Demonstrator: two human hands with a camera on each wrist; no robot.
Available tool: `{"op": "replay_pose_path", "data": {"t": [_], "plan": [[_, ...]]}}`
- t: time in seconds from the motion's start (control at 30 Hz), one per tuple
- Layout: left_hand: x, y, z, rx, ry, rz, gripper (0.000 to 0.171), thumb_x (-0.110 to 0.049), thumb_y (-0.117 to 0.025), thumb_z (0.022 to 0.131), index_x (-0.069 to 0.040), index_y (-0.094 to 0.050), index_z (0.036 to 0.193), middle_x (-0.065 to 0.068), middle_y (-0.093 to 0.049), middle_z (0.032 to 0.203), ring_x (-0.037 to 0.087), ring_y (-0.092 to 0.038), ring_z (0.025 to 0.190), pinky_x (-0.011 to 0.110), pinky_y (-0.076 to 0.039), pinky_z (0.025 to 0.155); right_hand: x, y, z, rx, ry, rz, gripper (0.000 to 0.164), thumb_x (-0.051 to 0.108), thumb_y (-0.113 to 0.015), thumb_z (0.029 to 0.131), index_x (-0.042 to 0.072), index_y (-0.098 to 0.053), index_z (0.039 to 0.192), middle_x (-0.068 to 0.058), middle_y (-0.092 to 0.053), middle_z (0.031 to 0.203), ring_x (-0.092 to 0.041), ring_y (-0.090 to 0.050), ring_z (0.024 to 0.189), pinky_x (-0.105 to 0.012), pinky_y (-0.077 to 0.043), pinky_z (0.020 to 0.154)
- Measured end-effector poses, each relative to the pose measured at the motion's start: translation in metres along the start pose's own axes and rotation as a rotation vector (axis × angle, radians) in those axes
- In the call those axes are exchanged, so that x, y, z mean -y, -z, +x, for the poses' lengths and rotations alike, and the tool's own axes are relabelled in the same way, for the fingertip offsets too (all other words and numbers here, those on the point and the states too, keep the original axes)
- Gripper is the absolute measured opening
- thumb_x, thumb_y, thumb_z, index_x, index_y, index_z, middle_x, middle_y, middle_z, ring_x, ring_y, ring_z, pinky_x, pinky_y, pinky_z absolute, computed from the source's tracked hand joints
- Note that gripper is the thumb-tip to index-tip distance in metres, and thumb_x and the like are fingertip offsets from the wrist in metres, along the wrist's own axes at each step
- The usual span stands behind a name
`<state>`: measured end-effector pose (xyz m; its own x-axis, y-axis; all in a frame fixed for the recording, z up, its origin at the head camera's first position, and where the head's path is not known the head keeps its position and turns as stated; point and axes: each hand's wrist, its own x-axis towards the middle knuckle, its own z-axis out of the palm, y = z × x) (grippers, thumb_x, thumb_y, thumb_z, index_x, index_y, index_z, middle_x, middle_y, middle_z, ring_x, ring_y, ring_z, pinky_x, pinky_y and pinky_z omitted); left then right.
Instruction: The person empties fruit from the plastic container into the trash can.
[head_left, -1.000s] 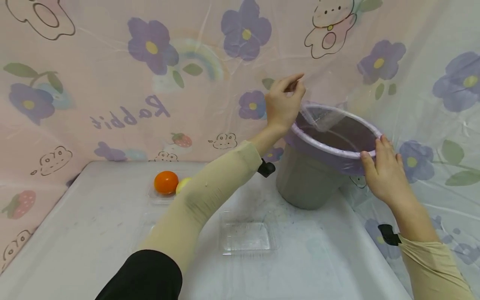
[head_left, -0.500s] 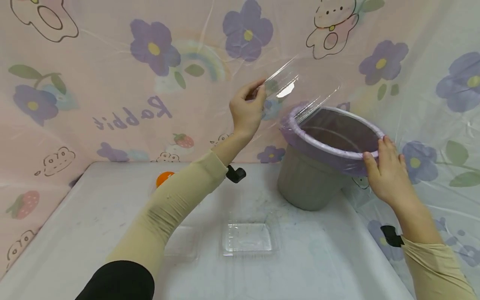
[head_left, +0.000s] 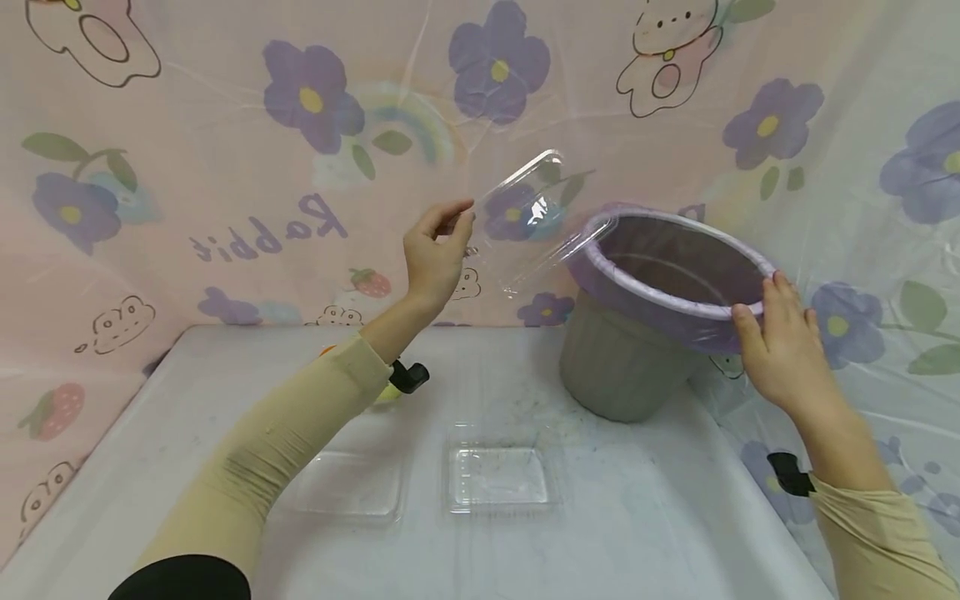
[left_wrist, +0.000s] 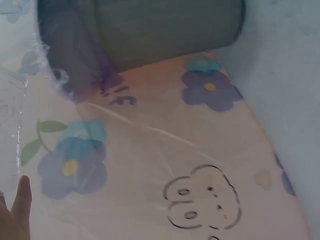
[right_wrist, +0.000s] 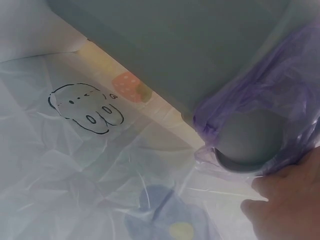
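Note:
In the head view my left hand [head_left: 437, 258] pinches the edge of a clear plastic container [head_left: 536, 212], held up in the air. Its right end overlaps the left rim of a grey bin [head_left: 622, 367]. A purple plastic bag [head_left: 581, 267] lines this bin and folds over its rim. My right hand [head_left: 787, 350] rests on the bin's right rim, fingers straight and thumb against the bag. From the right wrist, that hand [right_wrist: 292, 195] shows at the bagged rim. Low in the left wrist view, fingers of my left hand [left_wrist: 20, 210] sit beside a clear plastic edge [left_wrist: 21, 130].
Two more clear plastic containers, a left one [head_left: 348, 487] and a right one [head_left: 501, 475], lie on the white table [head_left: 637, 517]. Behind my left forearm, a yellow-green round fruit [head_left: 387, 395] and an orange one [head_left: 327, 351] are mostly hidden. A flowered plastic sheet [head_left: 225, 167] hangs behind.
My left hand has moved left and down, drawing the clear container out from over the bin's mouth. My right hand stays on the rim.

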<state>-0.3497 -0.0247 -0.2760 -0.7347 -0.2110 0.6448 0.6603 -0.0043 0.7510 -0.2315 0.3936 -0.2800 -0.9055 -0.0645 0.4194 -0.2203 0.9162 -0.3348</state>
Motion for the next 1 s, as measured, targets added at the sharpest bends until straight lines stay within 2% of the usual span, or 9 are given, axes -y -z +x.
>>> {"op": "replay_pose_path", "data": {"t": [0.1, 0.2, 0.33, 0.5, 0.6, 0.73, 0.87, 1.0], "plan": [[0.012, 0.009, -0.006, 0.017, -0.005, 0.066, 0.020, -0.004, -0.068, 0.099, 0.000, -0.075, 0.117, 0.011, -0.069, 0.100, 0.009, -0.058, 0.086, 0.020, -0.049, 0.076, 0.000, 0.000, 0.000, 0.001, 0.001, -0.003, 0.079, 0.046, -0.021, 0.113, -0.019, -0.008, 0.156, -0.038, 0.000, 0.166, -0.057, 0.001, 0.153, -0.071, 0.010, 0.120], [0.025, 0.017, -0.012, 0.051, -0.001, 0.123, 0.020, -0.003, -0.068, 0.098, 0.000, -0.075, 0.117, 0.011, -0.069, 0.101, 0.008, -0.058, 0.087, 0.018, -0.048, 0.074, -0.001, 0.000, 0.000, -0.003, 0.004, -0.005, 0.079, 0.046, -0.022, 0.113, -0.020, -0.009, 0.156, -0.039, -0.001, 0.166, -0.057, 0.000, 0.153, -0.072, 0.009, 0.120], [0.040, 0.025, -0.021, 0.121, 0.044, 0.165, 0.020, -0.006, -0.068, 0.099, -0.002, -0.076, 0.118, 0.010, -0.069, 0.104, 0.008, -0.058, 0.087, 0.016, -0.050, 0.068, -0.001, 0.000, 0.000, -0.005, 0.005, -0.004, 0.079, 0.046, -0.022, 0.113, -0.020, -0.009, 0.156, -0.039, -0.002, 0.166, -0.057, 0.000, 0.153, -0.072, 0.009, 0.120], [0.056, 0.030, -0.033, 0.245, 0.085, 0.215, 0.020, -0.008, -0.068, 0.100, -0.001, -0.076, 0.118, 0.012, -0.073, 0.108, 0.011, -0.059, 0.088, 0.016, -0.046, 0.069, -0.001, 0.000, 0.001, -0.009, 0.007, -0.002, 0.079, 0.046, -0.022, 0.113, -0.020, -0.009, 0.156, -0.039, -0.002, 0.166, -0.057, 0.000, 0.153, -0.072, 0.009, 0.119], [0.064, 0.033, -0.039, 0.322, 0.097, 0.218, 0.020, -0.005, -0.069, 0.099, 0.002, -0.075, 0.117, 0.015, -0.074, 0.115, 0.015, -0.064, 0.094, 0.015, -0.049, 0.072, -0.001, 0.000, 0.001, -0.009, 0.008, -0.003, 0.079, 0.046, -0.022, 0.113, -0.019, -0.010, 0.156, -0.038, -0.002, 0.166, -0.056, 0.000, 0.154, -0.072, 0.009, 0.120], [0.074, 0.036, -0.044, 0.413, 0.110, 0.281, 0.019, -0.004, -0.071, 0.098, 0.001, -0.075, 0.116, 0.015, -0.075, 0.111, 0.022, -0.069, 0.096, 0.018, -0.051, 0.076, -0.002, -0.001, 0.002, -0.007, 0.007, -0.004, 0.079, 0.045, -0.022, 0.113, -0.019, -0.009, 0.157, -0.038, -0.002, 0.166, -0.054, 0.000, 0.155, -0.072, 0.009, 0.120], [0.085, 0.039, -0.048, 0.531, 0.169, 0.365, 0.018, -0.009, -0.072, 0.099, -0.003, -0.077, 0.115, 0.011, -0.076, 0.107, 0.022, -0.069, 0.094, 0.022, -0.052, 0.072, -0.002, 0.000, 0.002, -0.008, 0.007, -0.004, 0.078, 0.045, -0.022, 0.113, -0.019, -0.009, 0.157, -0.038, -0.002, 0.166, -0.054, 0.000, 0.155, -0.072, 0.009, 0.120], [0.096, 0.043, -0.053, 0.655, 0.285, 0.370, 0.019, -0.008, -0.070, 0.100, -0.002, -0.076, 0.117, 0.013, -0.076, 0.109, 0.020, -0.070, 0.091, 0.024, -0.055, 0.071, -0.003, 0.000, 0.001, -0.007, 0.004, -0.006, 0.078, 0.045, -0.022, 0.113, -0.019, -0.009, 0.157, -0.038, -0.002, 0.166, -0.054, 0.000, 0.155, -0.072, 0.009, 0.120]]}}
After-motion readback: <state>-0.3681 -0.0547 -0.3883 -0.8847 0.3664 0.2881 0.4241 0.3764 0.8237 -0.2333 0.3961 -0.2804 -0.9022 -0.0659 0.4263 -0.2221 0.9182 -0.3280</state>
